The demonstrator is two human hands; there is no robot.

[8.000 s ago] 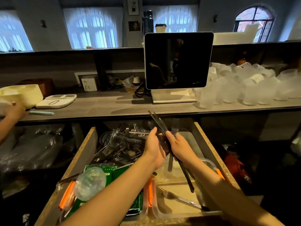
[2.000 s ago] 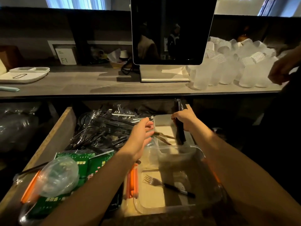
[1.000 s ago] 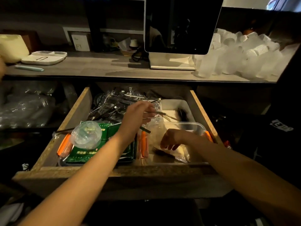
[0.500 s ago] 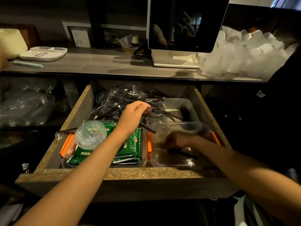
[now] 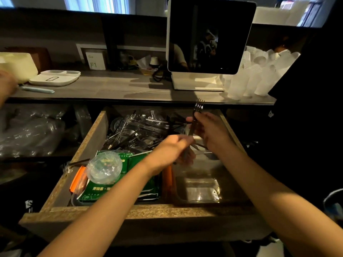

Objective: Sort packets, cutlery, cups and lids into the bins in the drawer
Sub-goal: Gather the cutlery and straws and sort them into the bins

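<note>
Holding a black plastic fork [image 5: 198, 110] upright over the back right of the open drawer [image 5: 130, 212], the right hand [image 5: 209, 132] has its fingers curled round the handle, tines poking up in front of the bench [image 5: 115, 89] edge. The left hand [image 5: 172, 151] sits just below and to the left of it, fingers curled too, with something dark and thin in its grip, though it's too blurry to say what exactly. Down in the drawer, the back left is a big tangle of loose cutlery [image 5: 141, 128], mostly wrapped in clear plastic. Front left there's a bin with green packets [image 5: 143, 182] and a clear domed lid [image 5: 104, 166] lying on top of them, orange clips at its sides. Front right is a clear bin [image 5: 200, 190] with nothing I can make out inside. Up on the bench there's a dark screen [image 5: 209, 36] on a white stand, and a bunch of frosted cups [image 5: 256, 76] stacked to its right.
</note>
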